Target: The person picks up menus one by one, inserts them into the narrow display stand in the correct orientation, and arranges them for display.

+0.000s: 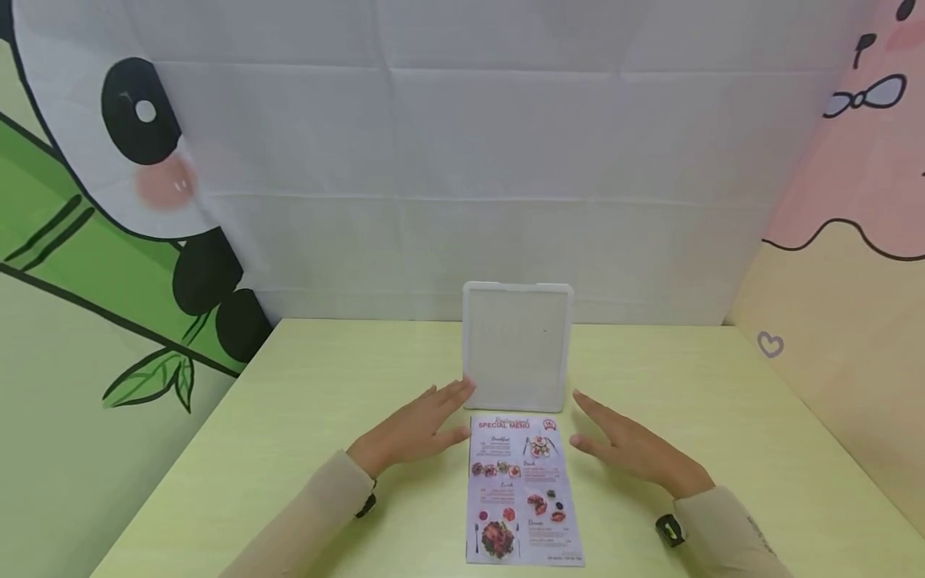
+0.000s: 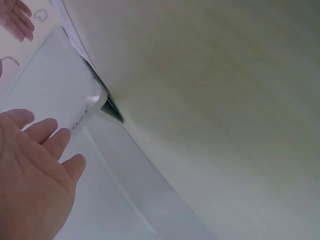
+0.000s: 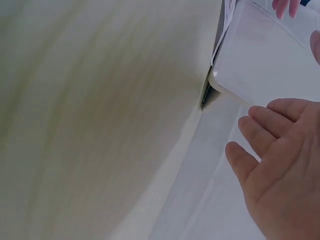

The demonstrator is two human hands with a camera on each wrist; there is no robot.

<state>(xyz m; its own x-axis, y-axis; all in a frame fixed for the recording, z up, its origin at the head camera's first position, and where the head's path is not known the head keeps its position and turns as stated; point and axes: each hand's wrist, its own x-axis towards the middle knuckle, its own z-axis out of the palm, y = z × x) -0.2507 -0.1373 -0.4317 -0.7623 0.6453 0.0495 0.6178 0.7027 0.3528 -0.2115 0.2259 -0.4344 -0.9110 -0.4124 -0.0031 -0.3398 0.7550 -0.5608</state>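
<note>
A white-rimmed upright board (image 1: pixel 516 349), like a small display stand, stands on the table in the head view. Just in front of it lies a printed restaurant menu (image 1: pixel 533 498), face up. My left hand (image 1: pixel 415 431) hovers by the board's lower left corner with straight, spread fingers; whether the fingertips touch it I cannot tell. On the other side my right hand (image 1: pixel 639 451) is held apart from the board and menu, its fingers extended and holding nothing. Both wrist views show an open palm, left hand (image 2: pixel 35 175) and right hand (image 3: pixel 285 160), beside the white board (image 3: pixel 260 55).
The pale yellow table (image 1: pixel 217 449) extends to both sides. Behind it hangs a white cloth (image 1: pixel 462 160). Cartoon-painted walls flank it, with a panda (image 1: pixel 137 112) on the left and a pink figure (image 1: pixel 845 177) on the right. Dark straps circle both wrists.
</note>
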